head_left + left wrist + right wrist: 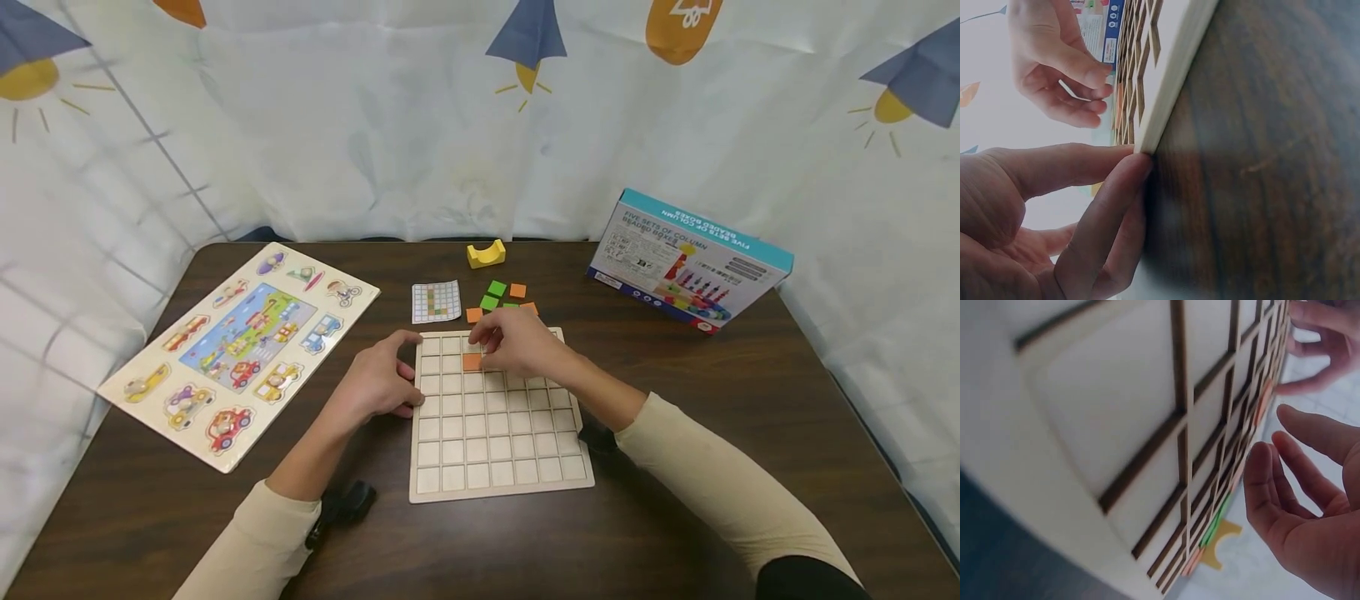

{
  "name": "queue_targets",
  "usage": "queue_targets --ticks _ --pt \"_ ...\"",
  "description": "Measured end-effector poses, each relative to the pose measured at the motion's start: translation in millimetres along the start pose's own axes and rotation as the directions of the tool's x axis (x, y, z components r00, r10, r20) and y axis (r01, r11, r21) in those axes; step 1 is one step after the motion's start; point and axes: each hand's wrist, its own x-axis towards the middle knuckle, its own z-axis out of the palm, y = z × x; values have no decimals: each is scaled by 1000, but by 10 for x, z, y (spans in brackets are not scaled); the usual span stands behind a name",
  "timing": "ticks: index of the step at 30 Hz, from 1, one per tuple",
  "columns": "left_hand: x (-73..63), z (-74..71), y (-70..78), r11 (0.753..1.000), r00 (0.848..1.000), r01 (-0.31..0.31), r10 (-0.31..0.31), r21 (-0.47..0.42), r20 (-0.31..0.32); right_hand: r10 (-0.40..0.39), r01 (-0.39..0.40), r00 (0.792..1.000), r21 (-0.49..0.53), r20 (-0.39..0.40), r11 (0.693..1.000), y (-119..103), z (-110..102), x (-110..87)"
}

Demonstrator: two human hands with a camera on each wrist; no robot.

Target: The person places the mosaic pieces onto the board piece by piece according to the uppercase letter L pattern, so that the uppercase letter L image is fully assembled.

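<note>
A square wooden grid board [495,427] lies on the table before me. My left hand [381,379] holds its left edge; in the left wrist view the fingertips pinch the rim. One orange tile [472,362] sits in a cell of the second row from the far side. Just right of that tile and above the board hovers my right hand [519,340], thumb and fingers slightly apart with nothing seen between them in the right wrist view. Beyond the board lie several loose green tiles [490,303] and orange tiles [517,290], some partly hidden by my right hand.
Left of the tiles lies a small printed pattern card [436,302]. A yellow curved block [487,254] stands at the table's far edge. A vehicle puzzle board [242,354] lies at left, and a toy box [686,260] stands at far right. A curtain [420,125] hangs behind.
</note>
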Motion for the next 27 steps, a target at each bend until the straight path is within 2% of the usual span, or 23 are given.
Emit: queue_targets --ticks 7,15,23,27 --pt "-21 -9 -26 999 1000 -9 8 -33 -12 -1 1 998 13 -66 1000 109 -162 -40" --pt "-35 1 -39 998 1000 -12 11 -62 -10 50 -37 985 82 -163 996 275 -385 -54" --pt "-34 24 -49 997 1000 -21 20 -70 -12 79 -65 979 79 -187 995 387 -455 9" --pt "-25 34 -54 997 1000 -21 20 -70 -14 69 -56 980 75 -185 996 429 -451 83"
